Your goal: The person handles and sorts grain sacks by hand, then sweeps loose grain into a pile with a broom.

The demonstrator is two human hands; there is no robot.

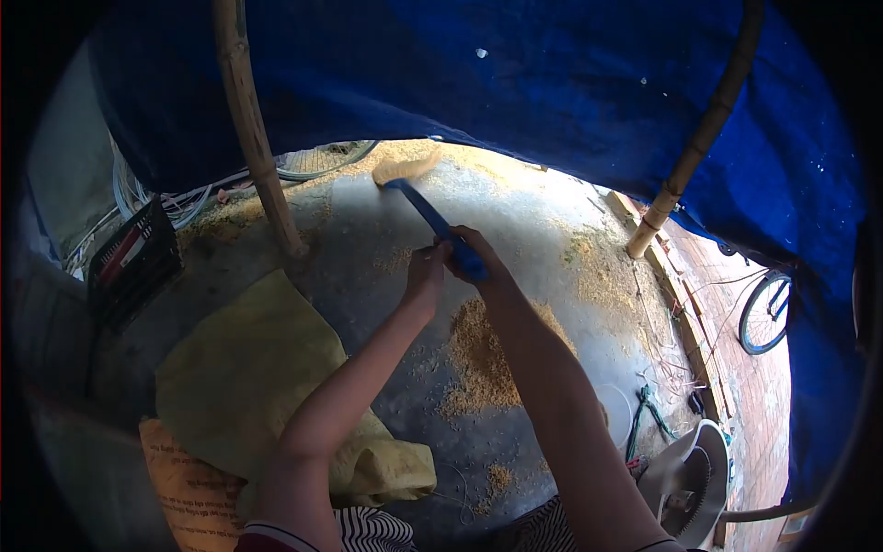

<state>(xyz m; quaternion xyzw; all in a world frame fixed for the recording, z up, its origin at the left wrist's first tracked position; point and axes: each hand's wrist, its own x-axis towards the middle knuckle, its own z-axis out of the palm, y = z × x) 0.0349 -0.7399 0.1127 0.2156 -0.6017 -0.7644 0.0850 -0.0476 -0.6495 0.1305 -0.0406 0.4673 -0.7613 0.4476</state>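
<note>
A blue-handled broom stretches away from me over the grey floor, its straw-coloured bristles resting at the far edge near scattered grain. My right hand is shut around the near end of the blue handle. My left hand grips the same handle just beside it. A heap of golden grain lies on the floor below my forearms, with thinner scatter to the right.
A yellow sack lies at left, printed paper beneath it. Two bamboo poles hold a blue tarp overhead. A black crate stands far left; a fan and bicycle wheel are at right.
</note>
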